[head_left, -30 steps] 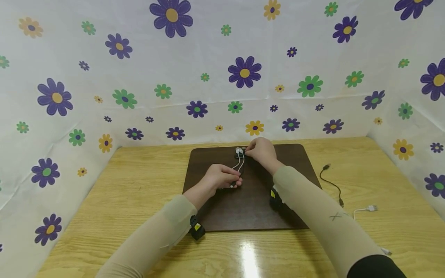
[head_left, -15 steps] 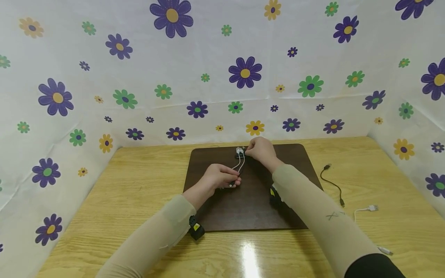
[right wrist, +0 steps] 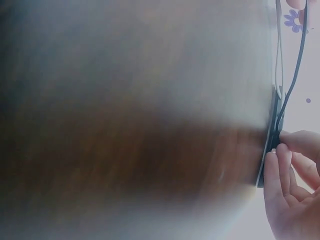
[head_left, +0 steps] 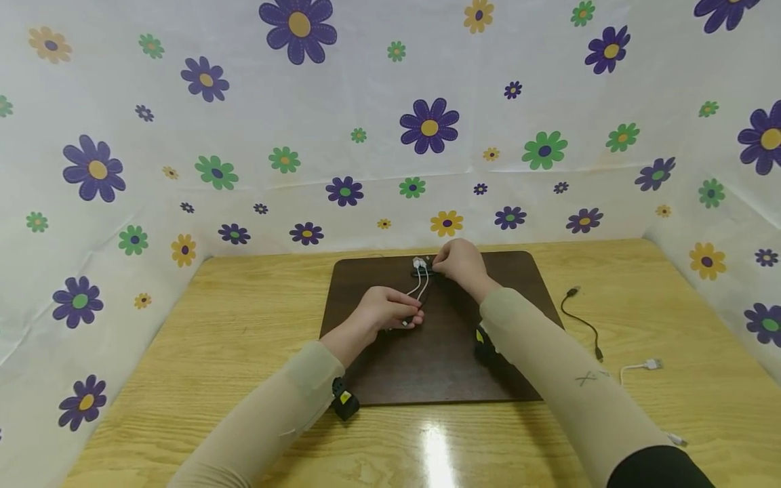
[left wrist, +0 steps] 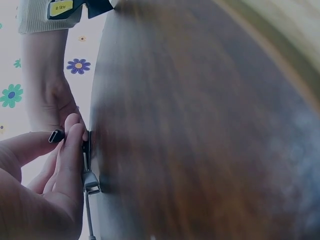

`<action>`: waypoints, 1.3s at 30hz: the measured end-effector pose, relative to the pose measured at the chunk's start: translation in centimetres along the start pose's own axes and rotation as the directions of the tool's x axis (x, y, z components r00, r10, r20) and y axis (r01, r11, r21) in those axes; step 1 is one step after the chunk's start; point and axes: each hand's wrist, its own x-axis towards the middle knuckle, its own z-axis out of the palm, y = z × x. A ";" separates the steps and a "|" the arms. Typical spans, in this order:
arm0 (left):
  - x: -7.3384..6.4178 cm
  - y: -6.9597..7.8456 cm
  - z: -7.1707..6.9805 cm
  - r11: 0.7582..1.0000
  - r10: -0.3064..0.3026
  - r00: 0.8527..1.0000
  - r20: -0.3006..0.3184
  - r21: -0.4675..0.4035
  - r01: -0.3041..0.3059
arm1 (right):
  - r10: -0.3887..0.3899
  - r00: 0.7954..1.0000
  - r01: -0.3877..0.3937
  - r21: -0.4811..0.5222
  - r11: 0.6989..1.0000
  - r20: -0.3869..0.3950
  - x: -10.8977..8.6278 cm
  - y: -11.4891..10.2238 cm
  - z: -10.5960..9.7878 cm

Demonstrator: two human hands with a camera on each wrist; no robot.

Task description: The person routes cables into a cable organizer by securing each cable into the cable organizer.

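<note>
A white cloth (head_left: 366,88) printed with purple, green and yellow flowers rises behind and on both sides of your workspace. Below it spreads a yellow wooden table (head_left: 238,325), bearing a dark brown board (head_left: 451,366) near its far edge. Your arms, in beige sleeves (head_left: 262,420), reach over the board from the near side.

Your left hand (head_left: 387,308) is above the board's middle, its thumb and fingers closed in a pinch on a black cable (right wrist: 300,55). That cable's small oval connector (left wrist: 56,136) pokes out beside the thumb. Your right hand (head_left: 460,264) is farther away, at the board's far edge, its thumb and fingertips pinched together on the other end of the black cable, against a flat black device (right wrist: 274,117). You cannot tell from here whether that end is seated.

Beside your right fingertips, two white plugs (head_left: 419,263) sit at the device; their thin white cables (head_left: 419,283) curve towards your left hand. Whether your left fingers hold these too is unclear.

To the right of the board lie a short black lead (head_left: 582,320), a white USB plug (head_left: 653,364) and, nearest you, a small white connector (head_left: 677,440).
</note>
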 end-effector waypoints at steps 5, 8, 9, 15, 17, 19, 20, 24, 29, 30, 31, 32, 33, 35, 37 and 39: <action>-0.3 -0.1 0.0 1.000 0.003 1.000 0.008 0.015 -0.003 | -0.056 0.998 0.059 -0.113 0.992 0.029 -0.2 -0.3 0.0; -0.5 -0.2 0.0 0.999 0.002 1.000 0.010 0.039 -0.002 | -0.090 0.995 0.099 -0.201 0.975 0.053 -0.3 -0.7 -0.2; -0.5 -0.2 0.0 0.999 0.001 1.000 0.008 0.052 -0.002 | -0.102 0.993 0.113 -0.234 0.966 0.060 -0.3 -0.9 -0.2; -0.9 -0.3 -0.2 0.992 0.036 0.999 -0.002 0.125 -0.036 | -0.192 0.977 0.214 -0.420 0.882 0.096 -0.5 -1.9 -0.1; -1.0 -0.4 -0.2 0.988 0.054 0.999 0.001 0.147 -0.054 | -0.203 0.975 0.224 -0.442 0.869 0.095 -0.6 -2.1 0.0; -1.1 -0.4 -0.1 0.984 0.064 0.998 0.000 0.164 -0.063 | -0.191 0.977 0.212 -0.435 0.875 0.094 -0.7 -2.3 -0.1; -1.2 -0.4 0.0 0.983 0.071 0.997 0.001 0.172 -0.071 | -0.182 0.979 0.204 -0.429 0.880 0.092 -0.7 -2.4 -0.2; -1.3 -0.5 0.1 0.982 0.070 0.998 0.004 0.174 -0.070 | -0.165 0.982 0.190 -0.413 0.891 0.095 -0.7 -2.4 -0.4; -1.4 -0.3 -0.1 0.984 0.053 0.999 0.000 0.169 -0.052 | -0.177 0.978 0.208 -0.442 0.873 0.110 -0.3 -2.2 -0.1; -1.4 -0.3 -0.1 0.984 0.051 0.999 -0.001 0.170 -0.050 | -0.173 0.978 0.206 -0.445 0.872 0.115 -0.2 -2.2 -0.1; -1.4 -0.3 -0.2 0.984 0.054 0.999 -0.001 0.173 -0.053 | -0.167 0.979 0.204 -0.447 0.871 0.120 -0.2 -2.2 -0.1; -1.4 -0.3 -0.2 0.982 0.054 0.999 0.001 0.179 -0.054 | -0.164 0.978 0.203 -0.448 0.870 0.125 -0.2 -2.2 -0.1; -1.4 -0.4 -0.3 0.981 0.054 0.999 0.003 0.185 -0.053 | -0.160 0.979 0.202 -0.452 0.869 0.130 -0.2 -2.2 -0.1; -1.4 -0.4 -0.4 0.979 0.051 0.999 0.006 0.199 -0.051 | -0.153 0.979 0.199 -0.448 0.871 0.137 -0.3 -2.1 -0.1; -1.5 -0.5 -0.5 0.976 0.049 0.999 0.008 0.210 -0.050 | -0.148 0.979 0.194 -0.428 0.883 0.140 -0.4 -1.9 -0.1; -1.7 -0.6 -0.6 0.975 0.041 0.999 0.006 0.216 -0.042 | -0.143 0.980 0.186 -0.388 0.903 0.135 -0.5 -1.6 -0.2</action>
